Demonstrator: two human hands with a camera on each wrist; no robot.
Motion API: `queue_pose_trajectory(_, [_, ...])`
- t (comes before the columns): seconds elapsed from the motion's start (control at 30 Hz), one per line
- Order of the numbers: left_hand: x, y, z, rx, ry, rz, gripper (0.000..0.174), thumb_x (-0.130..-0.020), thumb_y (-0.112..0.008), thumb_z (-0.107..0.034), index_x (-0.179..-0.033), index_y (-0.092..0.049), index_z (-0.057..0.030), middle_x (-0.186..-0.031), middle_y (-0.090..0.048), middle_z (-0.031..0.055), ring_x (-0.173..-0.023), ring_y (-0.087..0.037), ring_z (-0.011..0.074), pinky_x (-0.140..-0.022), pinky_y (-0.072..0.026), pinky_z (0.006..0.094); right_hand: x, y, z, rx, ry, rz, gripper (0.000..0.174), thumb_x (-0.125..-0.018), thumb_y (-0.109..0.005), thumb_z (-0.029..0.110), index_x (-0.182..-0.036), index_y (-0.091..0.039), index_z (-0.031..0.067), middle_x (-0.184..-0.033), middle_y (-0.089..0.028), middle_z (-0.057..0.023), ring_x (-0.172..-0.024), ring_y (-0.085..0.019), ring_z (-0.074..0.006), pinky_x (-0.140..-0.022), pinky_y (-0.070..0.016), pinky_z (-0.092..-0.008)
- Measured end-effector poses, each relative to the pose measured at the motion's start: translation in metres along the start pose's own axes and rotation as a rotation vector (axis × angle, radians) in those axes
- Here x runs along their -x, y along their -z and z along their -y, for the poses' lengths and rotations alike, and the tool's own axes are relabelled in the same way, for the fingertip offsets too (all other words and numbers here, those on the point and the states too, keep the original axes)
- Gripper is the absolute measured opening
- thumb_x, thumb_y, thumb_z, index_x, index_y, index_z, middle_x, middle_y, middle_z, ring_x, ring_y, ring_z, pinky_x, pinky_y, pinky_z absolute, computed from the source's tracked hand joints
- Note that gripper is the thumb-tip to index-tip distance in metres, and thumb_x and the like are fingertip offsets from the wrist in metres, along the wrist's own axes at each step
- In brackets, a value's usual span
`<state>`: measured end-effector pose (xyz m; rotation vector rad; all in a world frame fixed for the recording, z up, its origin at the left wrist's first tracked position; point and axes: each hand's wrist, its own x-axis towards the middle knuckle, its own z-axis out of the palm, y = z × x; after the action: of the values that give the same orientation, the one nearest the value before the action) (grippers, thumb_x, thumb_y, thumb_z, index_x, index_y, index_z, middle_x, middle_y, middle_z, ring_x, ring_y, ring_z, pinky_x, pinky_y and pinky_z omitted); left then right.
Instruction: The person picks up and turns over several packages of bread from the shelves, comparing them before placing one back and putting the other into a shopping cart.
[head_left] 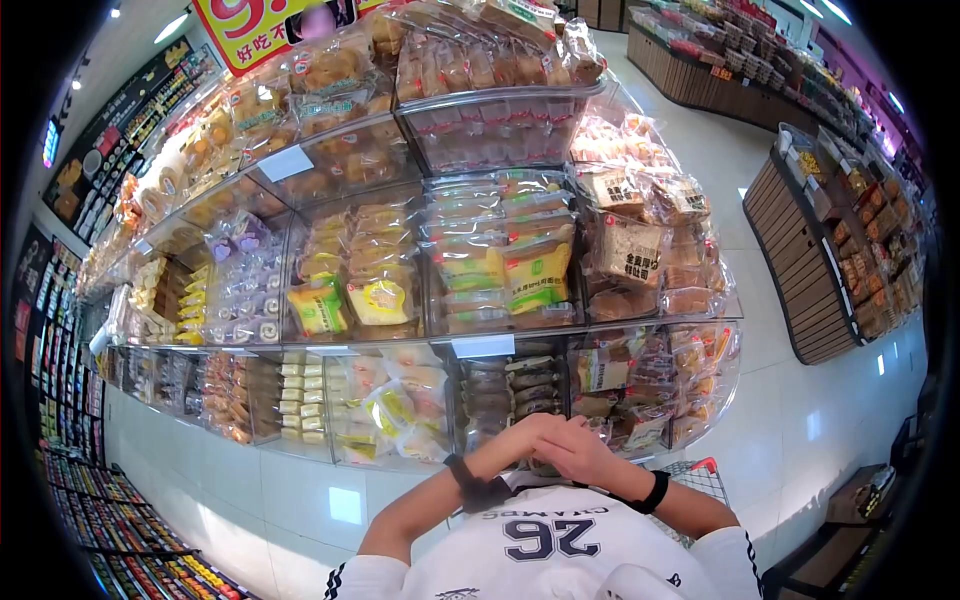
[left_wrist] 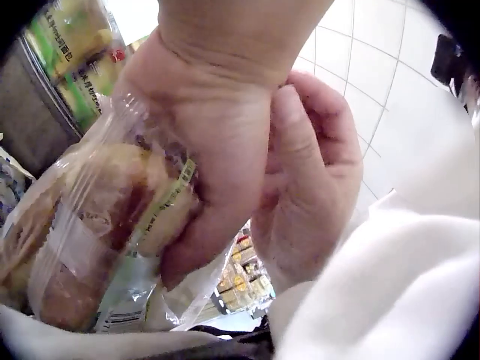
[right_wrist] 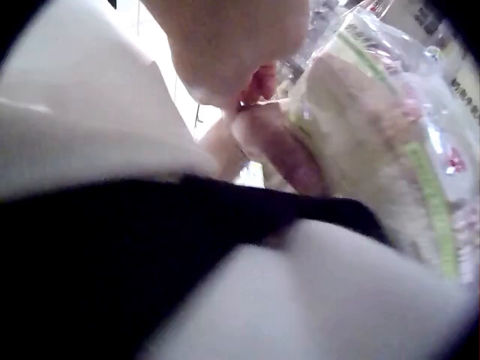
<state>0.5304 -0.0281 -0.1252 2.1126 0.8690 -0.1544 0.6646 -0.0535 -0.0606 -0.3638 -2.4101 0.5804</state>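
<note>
Both hands meet close to the chest in the head view, the left hand (head_left: 535,438) overlapping the right hand (head_left: 582,452). The left wrist view shows my left hand (left_wrist: 214,142) gripping a clear plastic bag of bread (left_wrist: 105,217), its brown and pale crust showing through. This bread is hidden under the hands in the head view. Beside the left hand, the right hand (left_wrist: 311,176) has its thumb (left_wrist: 296,135) extended and its fingers bent; I cannot tell whether it holds anything. In the right wrist view, a digit (right_wrist: 281,150) lies against the bagged bread (right_wrist: 360,142).
A tiered bread display (head_left: 470,345) with clear dividers stands directly ahead, filled with packaged loaves and buns. A shopping cart (head_left: 705,475) with a red corner is beside the right arm. Another wood-sided stand (head_left: 800,260) is on the right, across tiled floor (head_left: 690,120).
</note>
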Motion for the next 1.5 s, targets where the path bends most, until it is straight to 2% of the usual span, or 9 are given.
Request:
queue_pose_trajectory(0.03, [0.000, 0.002, -0.001, 0.023, 0.009, 0.001, 0.043, -0.083, -0.042, -0.031, -0.121, -0.037, -0.0128, -0.092, -0.057, 0.0167, -0.083, -0.056, 0.0347, -0.067, -0.0442, 0.0427, 0.002, 0.003, -0.002, 0.068, 0.058, 0.037, 0.031, -0.062, -0.061, 0.003, -0.092, -0.058, -0.0021, -0.099, -0.055, -0.0141, -0.093, -0.053, -0.0285, -0.077, -0.0443, -0.0352])
queue_pose_trajectory(0.13, [-0.001, 0.005, -0.003, 0.065, 0.026, -0.012, 0.042, -0.083, -0.042, -0.031, -0.120, -0.037, -0.0116, -0.088, -0.059, 0.0178, -0.078, -0.057, 0.0355, -0.064, -0.0447, 0.0429, -0.010, 0.004, 0.000, 0.077, 0.180, -0.088, 0.037, -0.058, -0.057, 0.004, -0.093, -0.057, -0.0046, -0.096, -0.055, -0.0154, -0.089, -0.055, -0.0295, -0.075, -0.0450, -0.0365])
queue_pose_trajectory(0.43, [0.008, 0.016, -0.017, 0.004, 0.083, -0.031, 0.041, -0.083, -0.042, -0.029, -0.118, -0.039, -0.0082, -0.084, -0.060, 0.0198, -0.073, -0.059, 0.0363, -0.060, -0.0459, 0.0426, 0.003, -0.013, -0.003, 0.130, 0.204, -0.076, 0.046, -0.056, -0.053, 0.008, -0.101, -0.056, -0.0046, -0.104, -0.054, -0.0155, -0.092, -0.055, -0.0261, -0.080, -0.0452, -0.0336])
queue_pose_trajectory(0.53, [0.011, 0.017, -0.021, -0.056, 0.048, -0.058, 0.041, -0.083, -0.042, -0.030, -0.117, -0.039, -0.0078, -0.084, -0.060, 0.0198, -0.074, -0.059, 0.0363, -0.060, -0.0461, 0.0425, -0.017, -0.004, 0.010, 0.137, 0.222, -0.088, 0.049, -0.054, -0.053, 0.008, -0.100, -0.057, -0.0047, -0.098, -0.055, -0.0145, -0.088, -0.056, -0.0261, -0.078, -0.0457, -0.0333])
queue_pose_trajectory(0.73, [0.001, 0.006, -0.007, 0.016, 0.091, -0.032, 0.040, -0.083, -0.043, -0.030, -0.117, -0.039, -0.0089, -0.085, -0.060, 0.0201, -0.075, -0.059, 0.0365, -0.062, -0.0459, 0.0429, 0.007, -0.008, -0.003, 0.178, 0.188, -0.052, 0.048, -0.060, -0.053, 0.010, -0.106, -0.054, -0.0039, -0.101, -0.054, -0.0141, -0.090, -0.055, -0.0247, -0.078, -0.0454, -0.0328])
queue_pose_trajectory(1.1, [-0.001, 0.004, -0.002, 0.009, 0.068, -0.020, 0.041, -0.084, -0.041, -0.035, -0.116, -0.040, -0.0086, -0.085, -0.059, 0.0204, -0.075, -0.058, 0.0366, -0.060, -0.0451, 0.0432, 0.003, -0.005, -0.001, 0.119, 0.154, -0.040, 0.039, -0.060, -0.055, 0.006, -0.097, -0.056, -0.0058, -0.101, -0.055, -0.0155, -0.087, -0.056, -0.0275, -0.076, -0.0460, -0.0344])
queue_pose_trajectory(1.27, [0.008, 0.015, -0.012, -0.002, -0.027, -0.058, 0.043, -0.084, -0.041, -0.037, -0.116, -0.039, -0.0091, -0.085, -0.060, 0.0204, -0.076, -0.058, 0.0372, -0.061, -0.0451, 0.0436, -0.018, 0.004, 0.010, 0.149, 0.132, -0.074, 0.038, -0.059, -0.056, 0.004, -0.095, -0.056, -0.0062, -0.097, -0.055, -0.0161, -0.083, -0.057, -0.0283, -0.072, -0.0468, -0.0350])
queue_pose_trajectory(1.4, [0.003, 0.006, -0.002, 0.000, 0.079, -0.035, 0.044, -0.083, -0.044, -0.040, -0.114, -0.040, -0.0092, -0.085, -0.060, 0.0200, -0.077, -0.058, 0.0374, -0.062, -0.0452, 0.0436, 0.004, -0.006, -0.001, 0.097, 0.101, -0.047, 0.039, -0.060, -0.057, 0.004, -0.098, -0.055, -0.0056, -0.099, -0.054, -0.0161, -0.086, -0.055, -0.0293, -0.075, -0.0459, -0.0352])
queue_pose_trajectory(1.5, [-0.001, 0.007, -0.001, 0.064, 0.066, -0.003, 0.043, -0.083, -0.044, -0.040, -0.112, -0.041, -0.0097, -0.086, -0.060, 0.0205, -0.078, -0.058, 0.0370, -0.064, -0.0452, 0.0432, -0.008, -0.001, 0.005, 0.088, 0.101, -0.056, 0.038, -0.061, -0.056, 0.003, -0.098, -0.055, -0.0052, -0.097, -0.055, -0.0160, -0.086, -0.056, -0.0294, -0.075, -0.0460, -0.0347])
